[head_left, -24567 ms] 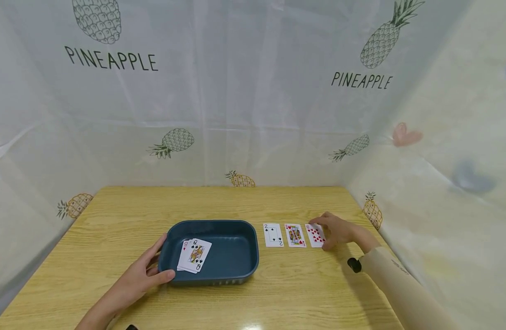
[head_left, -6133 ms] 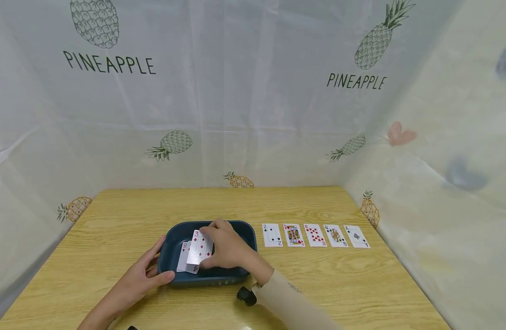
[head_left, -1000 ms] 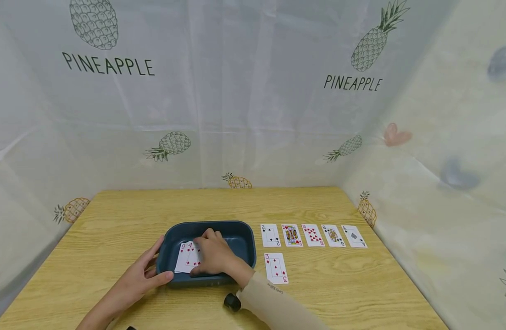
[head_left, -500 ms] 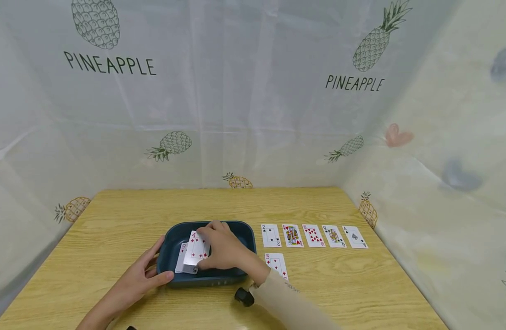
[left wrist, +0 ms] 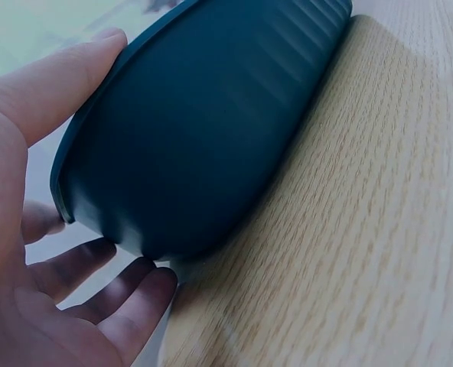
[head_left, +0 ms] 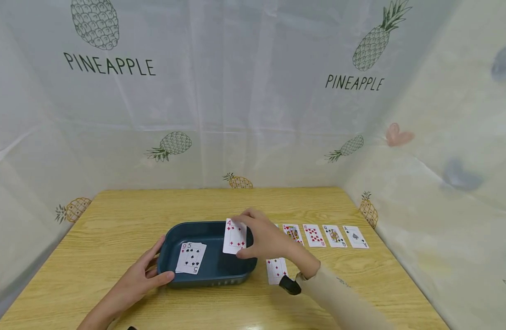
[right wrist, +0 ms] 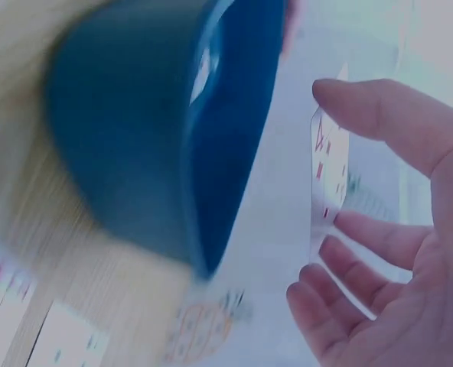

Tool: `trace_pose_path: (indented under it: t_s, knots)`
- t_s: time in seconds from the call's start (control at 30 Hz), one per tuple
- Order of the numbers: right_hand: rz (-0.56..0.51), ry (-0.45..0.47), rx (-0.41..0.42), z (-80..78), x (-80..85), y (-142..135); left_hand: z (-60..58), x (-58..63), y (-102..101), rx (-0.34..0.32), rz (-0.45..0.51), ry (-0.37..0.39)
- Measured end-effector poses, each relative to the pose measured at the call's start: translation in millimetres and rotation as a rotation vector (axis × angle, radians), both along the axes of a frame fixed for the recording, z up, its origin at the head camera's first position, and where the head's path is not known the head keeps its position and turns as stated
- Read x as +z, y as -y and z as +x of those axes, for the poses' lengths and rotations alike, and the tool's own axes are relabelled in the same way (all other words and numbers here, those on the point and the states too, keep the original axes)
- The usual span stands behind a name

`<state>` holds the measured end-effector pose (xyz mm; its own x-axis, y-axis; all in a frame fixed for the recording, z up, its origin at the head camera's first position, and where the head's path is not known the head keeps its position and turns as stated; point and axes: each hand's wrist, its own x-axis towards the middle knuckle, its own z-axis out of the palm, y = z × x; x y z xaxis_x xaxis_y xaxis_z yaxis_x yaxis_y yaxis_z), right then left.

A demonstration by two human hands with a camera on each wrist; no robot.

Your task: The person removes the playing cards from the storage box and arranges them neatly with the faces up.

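My right hand (head_left: 263,236) pinches the four of diamonds (head_left: 233,237) by its edges, above the right end of a dark blue tray (head_left: 213,278). In the right wrist view the same card (right wrist: 330,164) stands between thumb and fingertips, clear of the tray. My left hand (head_left: 141,272) grips the tray's left end. The left wrist view has the thumb at the tray's rim and curled fingers against its outer wall (left wrist: 188,138). Inside the tray lies a small stack of cards, a five of spades (head_left: 193,259) on top and a red nine (head_left: 182,256) peeking out.
Right of the tray is a row of face-up cards: a two partly hidden by my hand, king of hearts (head_left: 293,233), ten of hearts (head_left: 314,235), a black queen (head_left: 334,236), ace of spades (head_left: 355,237). Below lies a three of diamonds (head_left: 276,271). Pineapple-print sheets (head_left: 236,101) surround the wooden table (head_left: 153,208).
Earlier the row grew to include a queen and an ace, and a three was laid below. Now the four has been lifted from the stack and moved right, uncovering the five.
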<state>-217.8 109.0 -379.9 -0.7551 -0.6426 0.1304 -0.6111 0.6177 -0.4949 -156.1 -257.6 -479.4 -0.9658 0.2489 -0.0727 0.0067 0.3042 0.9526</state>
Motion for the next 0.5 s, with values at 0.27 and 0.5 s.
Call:
trace_pose_path:
  t_s: [0.27, 0.5]
  knots:
    - [-0.014, 0.011, -0.015, -4.4, -6.7, -78.3, 0.0, 0.9, -0.9, 0.004, -0.015, -0.002]
    - [0.052, -0.01, 0.004, 2.0, -26.7, -131.7, -1.3, 0.3, -0.1, 0.002, -0.002, -0.011]
